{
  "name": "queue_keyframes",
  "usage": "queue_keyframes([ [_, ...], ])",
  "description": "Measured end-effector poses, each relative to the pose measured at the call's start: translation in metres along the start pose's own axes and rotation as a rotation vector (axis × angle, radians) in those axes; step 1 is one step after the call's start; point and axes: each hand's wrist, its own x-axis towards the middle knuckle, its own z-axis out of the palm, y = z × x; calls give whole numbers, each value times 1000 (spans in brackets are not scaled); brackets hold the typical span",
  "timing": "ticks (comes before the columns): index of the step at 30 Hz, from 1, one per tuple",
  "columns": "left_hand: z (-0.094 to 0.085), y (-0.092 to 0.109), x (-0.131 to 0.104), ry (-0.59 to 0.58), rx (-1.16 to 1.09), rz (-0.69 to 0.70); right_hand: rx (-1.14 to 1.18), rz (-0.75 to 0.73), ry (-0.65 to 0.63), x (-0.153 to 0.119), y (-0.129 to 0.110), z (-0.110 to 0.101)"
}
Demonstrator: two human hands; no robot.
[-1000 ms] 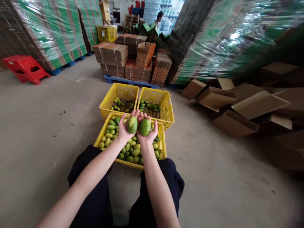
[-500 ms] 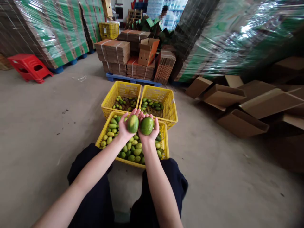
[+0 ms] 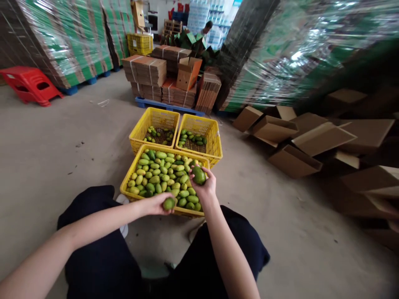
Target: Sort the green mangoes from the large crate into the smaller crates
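Note:
My left hand [image 3: 156, 203] is curled around a green mango [image 3: 168, 204] over the near edge of the front yellow crate [image 3: 126, 182]. In my right hand [image 3: 208, 186], at that crate's right side, rests a larger green mango [image 3: 198, 176], with the fingers wrapped about it and the palm turned up. Many green and yellowish mangoes [image 3: 162, 172] fill the front crate. Beyond it stand two more yellow crates, a back left crate [image 3: 137, 139] and a back right crate [image 3: 216, 143], each with some green mangoes on the bottom.
Open cardboard boxes [image 3: 294, 160] lie piled on the right. Behind the crates, bundled flat cartons [image 3: 149, 70] sit on a blue pallet [image 3: 168, 106]. A red stool [image 3: 31, 85] and wrapped stacks [image 3: 75, 41] stand at left. A person [image 3: 205, 30] is in the background.
My hands have moved apart, each keeping its mango. The left came down and nearer to me, the right shifted a little right and down. More of the front crate's mangoes now show.

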Motion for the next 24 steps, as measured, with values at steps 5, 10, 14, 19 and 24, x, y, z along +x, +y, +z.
queue_keyframes([
  [5,-19,-43,-11,277,455,-187,-73,-23,135,-5,-2,-11],
  [10,15,64,-25,267,414,181,-100,-6,82,-10,-4,-13],
  [14,32,164,-37,251,264,608,-137,-14,60,-10,-3,-14],
  [19,-15,148,-21,334,558,815,-171,-11,32,-1,3,-20],
  [24,-64,95,3,354,848,648,-337,76,114,5,28,-29],
])
